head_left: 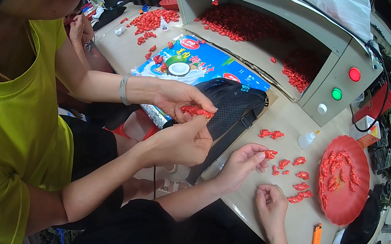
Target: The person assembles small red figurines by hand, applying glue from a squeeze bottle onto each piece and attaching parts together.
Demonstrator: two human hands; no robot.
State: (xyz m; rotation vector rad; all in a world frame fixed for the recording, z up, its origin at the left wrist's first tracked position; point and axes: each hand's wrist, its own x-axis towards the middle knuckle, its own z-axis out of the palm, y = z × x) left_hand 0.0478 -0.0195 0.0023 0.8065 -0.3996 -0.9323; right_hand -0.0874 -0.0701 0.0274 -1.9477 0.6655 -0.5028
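Your left hand [241, 168] pinches a red piece [270, 154] between thumb and fingers, at 12 o'clock from your right hand [272, 208]. Your right fingers curl inward; whether they grip anything, I cannot tell. From that hand, the red bowl [346, 209] sits at 2 o'clock, the orange lighter [317, 237] at 4.

A machine [335, 72] and heaped red pieces [238, 23] suggest a workshop.

The view is bright, its edges curved and blackened.
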